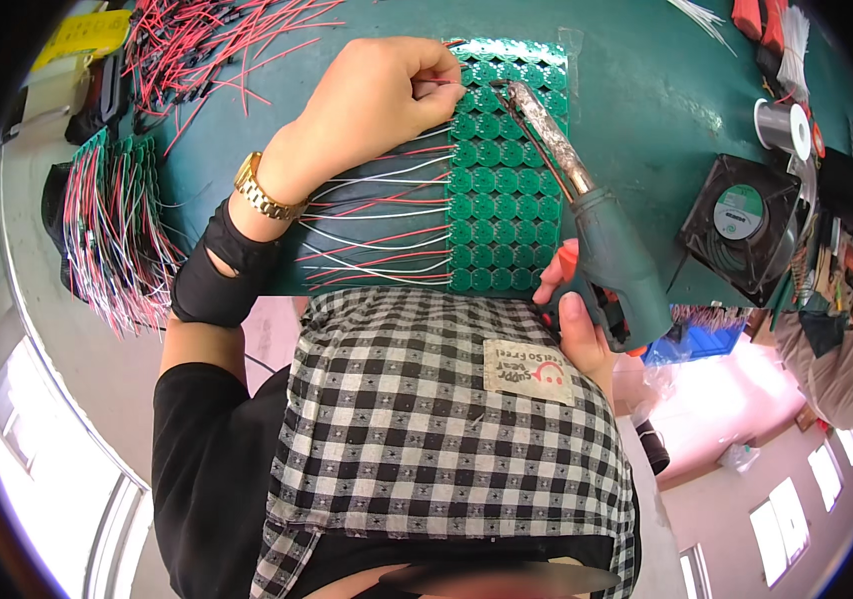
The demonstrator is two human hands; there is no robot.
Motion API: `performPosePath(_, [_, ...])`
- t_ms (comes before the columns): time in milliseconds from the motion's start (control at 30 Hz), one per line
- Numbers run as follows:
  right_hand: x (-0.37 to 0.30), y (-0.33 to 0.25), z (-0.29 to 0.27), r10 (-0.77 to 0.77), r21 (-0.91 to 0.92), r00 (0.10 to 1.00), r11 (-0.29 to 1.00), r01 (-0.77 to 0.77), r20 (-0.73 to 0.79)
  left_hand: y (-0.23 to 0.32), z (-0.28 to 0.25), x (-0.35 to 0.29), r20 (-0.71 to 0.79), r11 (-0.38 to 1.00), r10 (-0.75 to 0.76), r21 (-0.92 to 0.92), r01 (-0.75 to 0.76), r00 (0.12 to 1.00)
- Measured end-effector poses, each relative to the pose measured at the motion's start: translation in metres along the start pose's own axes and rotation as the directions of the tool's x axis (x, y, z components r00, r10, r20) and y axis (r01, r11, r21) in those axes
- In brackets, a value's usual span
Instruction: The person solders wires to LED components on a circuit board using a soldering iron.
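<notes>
A green panel of small round circuit boards [508, 190] lies on the green bench top, with red and white wires [377, 215] fanning from its left edge. My left hand [377, 100] rests on the panel's upper left corner, fingers pinched on a thin wire end at the top rows. My right hand [576, 314] grips the grey and orange handle of a soldering gun [611, 255]. Its long crusted tip [526, 100] points up to the panel's upper rows, close to my left fingertips.
Loose red and black wires [207, 50] are piled at the top left. A stack of wired panels [112, 225] sits at the left edge. A black fan [741, 225] and a solder spool [784, 128] stand at the right. A person sits at the far right.
</notes>
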State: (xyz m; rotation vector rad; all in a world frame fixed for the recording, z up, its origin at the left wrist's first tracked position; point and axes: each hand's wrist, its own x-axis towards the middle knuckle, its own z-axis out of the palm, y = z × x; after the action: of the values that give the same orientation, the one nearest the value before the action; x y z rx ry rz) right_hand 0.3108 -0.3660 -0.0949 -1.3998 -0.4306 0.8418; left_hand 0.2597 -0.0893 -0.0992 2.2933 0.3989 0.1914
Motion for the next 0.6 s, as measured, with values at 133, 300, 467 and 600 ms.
performPosePath(133, [-0.001,0.000,-0.003,0.033,-0.020,0.999,0.999,-0.033,0.016,0.000,-0.001,0.001,0.036,0.997,-0.070,-0.041,0.072,0.997])
performPosePath(300, [0.001,-0.010,0.001,0.108,-0.026,0.994,0.994,-0.108,-0.007,-0.003,0.006,0.003,-0.049,1.000,0.028,0.016,-0.027,0.998])
performPosePath(467, [0.002,-0.008,0.002,0.090,-0.053,0.995,0.994,-0.092,-0.037,-0.005,0.007,0.002,-0.034,1.000,0.013,0.019,-0.012,0.999])
performPosePath(600, [0.000,-0.006,0.002,0.091,-0.106,0.994,0.990,-0.097,-0.057,-0.005,0.008,0.003,-0.038,1.000,0.016,0.027,-0.015,0.999])
